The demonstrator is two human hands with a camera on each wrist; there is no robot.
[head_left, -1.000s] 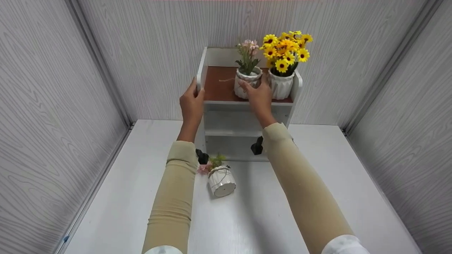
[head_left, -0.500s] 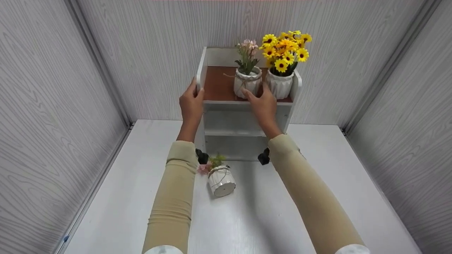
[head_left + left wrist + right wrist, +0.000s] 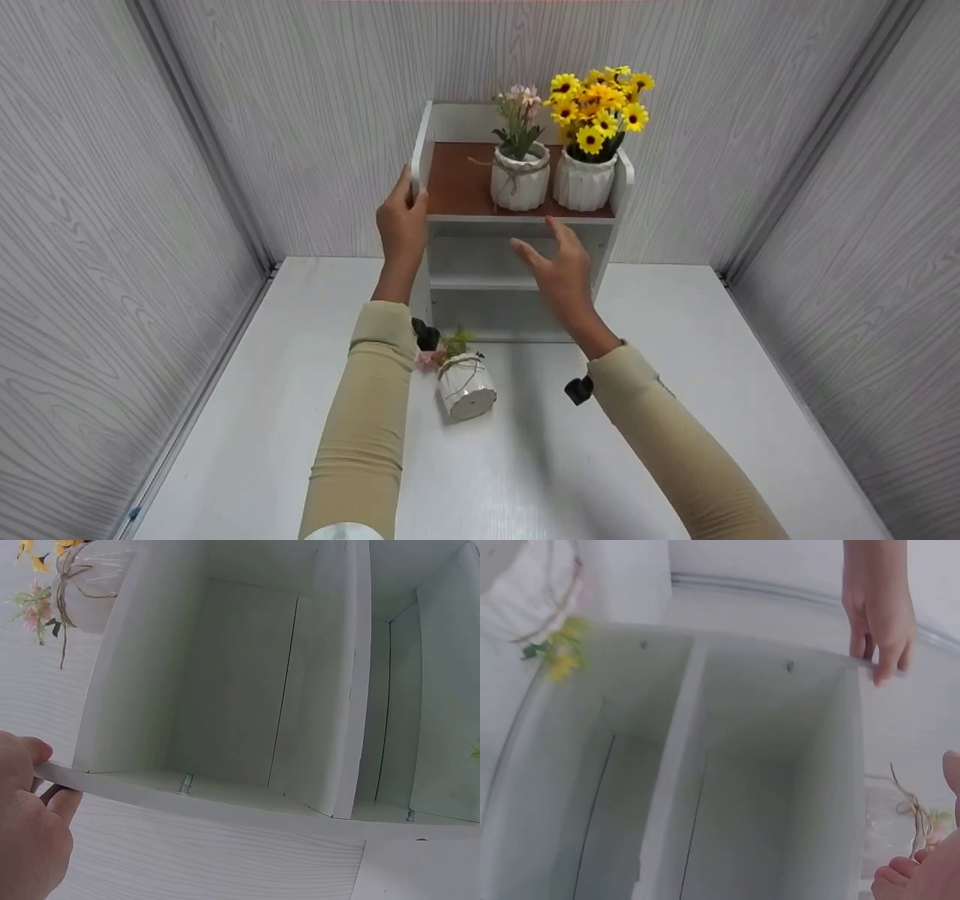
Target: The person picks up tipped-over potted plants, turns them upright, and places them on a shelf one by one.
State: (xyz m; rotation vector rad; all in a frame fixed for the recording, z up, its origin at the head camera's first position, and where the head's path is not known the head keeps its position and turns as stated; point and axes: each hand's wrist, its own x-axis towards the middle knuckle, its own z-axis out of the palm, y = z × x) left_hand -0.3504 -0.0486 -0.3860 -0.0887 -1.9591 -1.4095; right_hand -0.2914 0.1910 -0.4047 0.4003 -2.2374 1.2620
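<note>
My left hand (image 3: 403, 225) grips the left side panel of a small white shelf unit (image 3: 487, 283), thumb on one face and fingers on the other, as the left wrist view also shows. In front of the unit my right hand (image 3: 564, 270) hangs in the air, thumb and fingers spread and holding nothing. Just beyond it, on the brown top shelf, a white pot with pink flowers (image 3: 519, 184) stands upright with twine round its neck. To its right stands a white pot with yellow flowers (image 3: 585, 184). A third twine-tied pot (image 3: 466, 386) lies tipped over on the white table, its base facing me.
Two lower compartments of the unit face me, divided by a shelf board (image 3: 484, 283). Behind the unit rises a wood-grain wall (image 3: 322, 112), with side walls left and right. The white table (image 3: 637, 450) extends around the unit.
My right hand has let go of the pink-flower pot and drawn back down and toward me. The pot stays on the top shelf. My left hand keeps its grip on the panel.
</note>
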